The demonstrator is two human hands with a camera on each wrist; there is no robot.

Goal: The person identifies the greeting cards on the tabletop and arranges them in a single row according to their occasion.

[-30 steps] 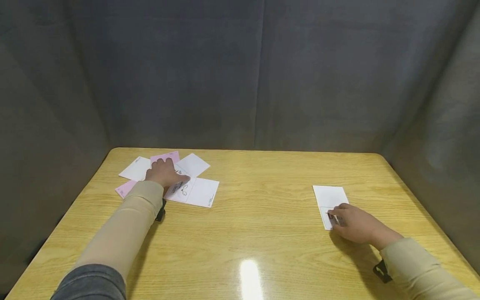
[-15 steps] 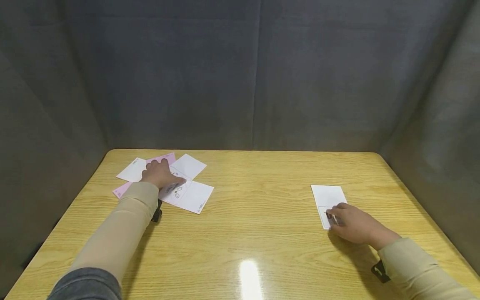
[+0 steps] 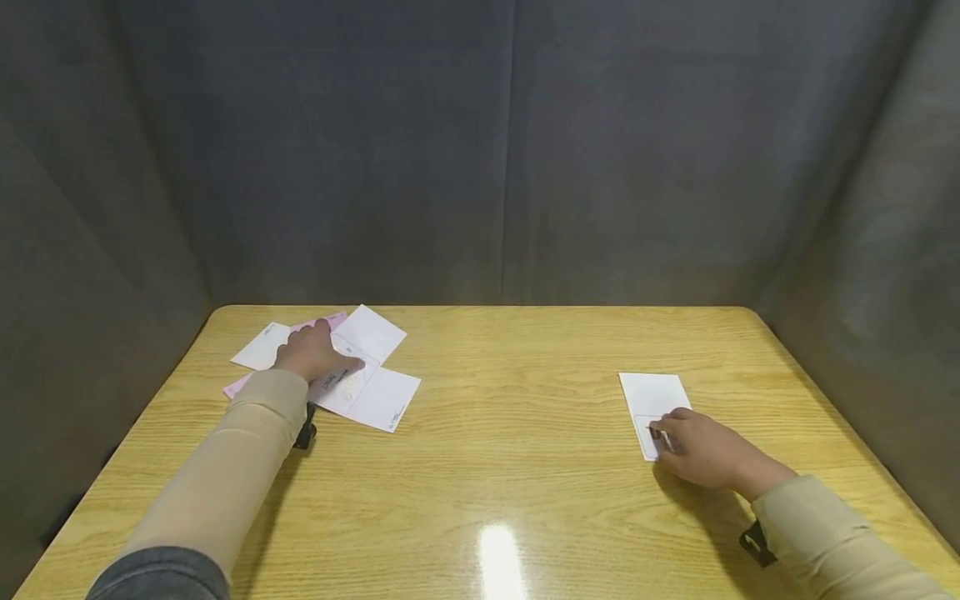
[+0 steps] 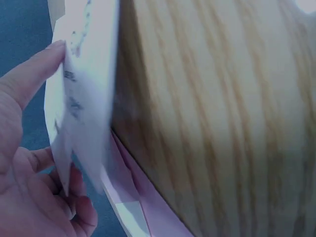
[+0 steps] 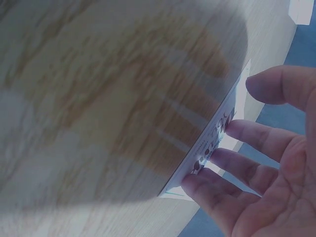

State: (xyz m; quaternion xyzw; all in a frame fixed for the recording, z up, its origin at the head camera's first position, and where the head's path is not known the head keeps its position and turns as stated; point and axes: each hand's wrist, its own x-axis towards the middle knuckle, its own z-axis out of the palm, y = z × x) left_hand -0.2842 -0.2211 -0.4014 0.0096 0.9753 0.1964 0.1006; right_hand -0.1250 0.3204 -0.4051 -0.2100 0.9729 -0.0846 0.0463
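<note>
I'm apparently gathering cards [image 3: 370,333], the left hand [image 3: 311,353] pinching a printed card [image 4: 93,84], the right hand [image 3: 703,447] resting loosely spread fingertips on a white card [image 3: 649,395], likely needing a thumb pinch next.

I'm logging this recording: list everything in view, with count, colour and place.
White cards: three parts show, total unclear through overlap; white with markings; table's far left, gripped by left hand
Pink card: at least one, pink, among them
Single card: one, white with print, right side of table
Table: one, yellow wood-grain, beneath the cards
Cloth: count unclear, dark grey, behind and at both sides
Wrist devices: two, black, under the wrists
Sleeves: two, beige; left has dark grey higher up
Left hand: one, at white cards
Right hand: one, fingertips on single card
</note>
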